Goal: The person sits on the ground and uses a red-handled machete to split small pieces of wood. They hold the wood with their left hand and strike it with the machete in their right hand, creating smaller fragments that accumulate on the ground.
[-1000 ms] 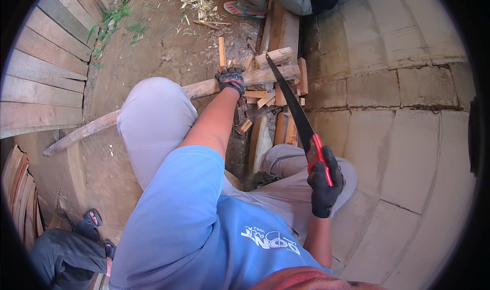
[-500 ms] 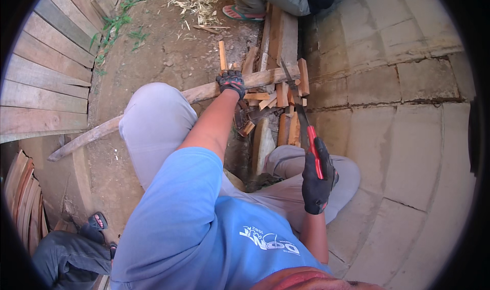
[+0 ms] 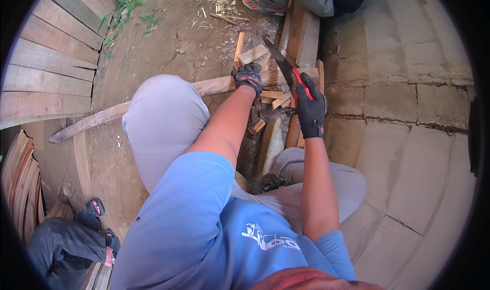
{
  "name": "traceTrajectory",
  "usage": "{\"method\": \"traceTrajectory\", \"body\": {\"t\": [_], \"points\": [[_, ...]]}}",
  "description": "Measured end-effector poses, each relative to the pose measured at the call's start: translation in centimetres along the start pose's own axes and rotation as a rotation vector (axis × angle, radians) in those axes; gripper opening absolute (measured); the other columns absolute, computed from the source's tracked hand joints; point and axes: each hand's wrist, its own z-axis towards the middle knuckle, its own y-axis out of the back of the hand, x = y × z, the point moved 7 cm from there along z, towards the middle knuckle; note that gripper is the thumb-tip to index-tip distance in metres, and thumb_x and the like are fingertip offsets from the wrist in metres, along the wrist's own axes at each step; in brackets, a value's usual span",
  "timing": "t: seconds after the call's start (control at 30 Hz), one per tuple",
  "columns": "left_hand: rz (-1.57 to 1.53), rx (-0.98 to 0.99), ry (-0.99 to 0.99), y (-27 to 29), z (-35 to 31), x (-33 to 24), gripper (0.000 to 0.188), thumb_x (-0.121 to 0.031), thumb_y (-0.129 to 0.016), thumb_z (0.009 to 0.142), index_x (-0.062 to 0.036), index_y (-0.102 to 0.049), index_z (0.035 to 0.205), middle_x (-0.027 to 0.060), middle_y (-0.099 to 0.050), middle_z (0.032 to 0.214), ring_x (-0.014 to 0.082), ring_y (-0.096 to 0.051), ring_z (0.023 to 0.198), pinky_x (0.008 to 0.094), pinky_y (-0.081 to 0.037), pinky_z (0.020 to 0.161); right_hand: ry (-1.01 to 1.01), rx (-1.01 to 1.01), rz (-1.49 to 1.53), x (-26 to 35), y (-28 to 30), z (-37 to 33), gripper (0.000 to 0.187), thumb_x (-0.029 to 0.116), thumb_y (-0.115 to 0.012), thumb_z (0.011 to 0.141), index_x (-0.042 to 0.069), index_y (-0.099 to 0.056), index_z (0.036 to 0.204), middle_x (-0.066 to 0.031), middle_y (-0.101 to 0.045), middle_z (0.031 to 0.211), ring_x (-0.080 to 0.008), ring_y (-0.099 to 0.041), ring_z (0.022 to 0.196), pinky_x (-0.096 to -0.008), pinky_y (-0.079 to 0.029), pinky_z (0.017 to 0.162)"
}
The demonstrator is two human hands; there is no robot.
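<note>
My left hand (image 3: 247, 79), in a black and red glove, is closed around a long, slightly bent wooden pole (image 3: 212, 86). The pole slants across my left thigh, and its right end rests among wood pieces. In my right hand (image 3: 310, 109), also gloved, is a handsaw (image 3: 278, 58) with a red handle, gripped in closed fingers. Its dark blade crosses over the pole to the right of my left hand, pointing away and leftward. Whether the teeth touch the wood I cannot tell.
Short wood offcuts (image 3: 276, 95) lie around the pole. Thick beams (image 3: 308, 41) run away from me, near another person's sandalled foot (image 3: 265, 6). Concrete blocks (image 3: 390, 103) flank the right, a plank wall (image 3: 46, 70) the left. Another person's legs (image 3: 64, 246) are at lower left.
My right hand has pushed forward with the saw, bringing its handle close to the pole and the blade farther past it. My left hand still grips the pole. The view has shifted slightly.
</note>
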Motion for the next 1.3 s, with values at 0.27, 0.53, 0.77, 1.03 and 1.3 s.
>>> {"method": "traceTrajectory", "body": {"t": [0.27,0.53,0.77,1.03,1.3], "points": [[-0.005,-0.075,0.025,0.0,0.0,0.5,0.082,-0.032,-0.066,0.096,-0.0068,-0.035,0.167,0.0212,-0.041,0.169,0.0452,-0.044,0.152,0.0702,-0.033,0.119,-0.092,0.014,0.029,-1.2,-3.2,2.3,0.042,0.027,-0.074,0.100,0.007,-0.075,0.136,-0.0187,-0.078,0.126,-0.0271,-0.074,0.118,-0.0371,-0.055,0.103],[0.046,-0.011,0.013,0.4,-0.1,0.3,0.096,-0.033,-0.079,0.089,-0.0069,-0.033,0.169,0.0206,-0.041,0.170,0.0449,-0.047,0.150,0.0704,-0.037,0.116,-0.032,0.060,-0.063,-1.6,-2.8,1.0,0.042,0.028,-0.072,0.101,0.013,-0.073,0.140,-0.0204,-0.077,0.124,-0.0297,-0.075,0.114,-0.0389,-0.056,0.099],[0.013,-0.040,0.002,0.7,-0.3,-0.2,0.070,-0.029,-0.066,0.096,-0.0091,-0.046,0.160,0.0188,-0.051,0.162,0.0455,-0.043,0.153,0.0713,-0.035,0.117,0.070,0.055,-0.100,-1.8,-1.8,-0.6,0.042,0.031,-0.069,0.104,0.017,-0.072,0.143,-0.0213,-0.076,0.129,-0.0350,-0.073,0.121,-0.0409,-0.057,0.100],[0.008,-0.047,0.003,0.8,-0.3,-0.2,0.060,-0.029,-0.057,0.102,-0.0078,-0.048,0.158,0.0192,-0.048,0.164,0.0443,-0.044,0.153,0.0686,-0.037,0.116,-0.019,0.070,-0.014,-1.1,1.2,-2.8,0.042,0.029,-0.068,0.104,0.011,-0.071,0.142,-0.0198,-0.076,0.129,-0.0321,-0.073,0.122,-0.0404,-0.054,0.104],[0.031,-0.069,0.038,0.2,0.5,0.0,0.075,-0.030,-0.066,0.098,-0.0122,-0.040,0.166,0.0154,-0.046,0.168,0.0414,-0.046,0.152,0.0694,-0.036,0.116,-0.097,0.082,-0.121,2.1,4.2,-6.2,0.039,0.024,-0.069,0.104,0.008,-0.073,0.138,-0.0203,-0.077,0.127,-0.0332,-0.074,0.118,-0.0414,-0.056,0.101]]}}
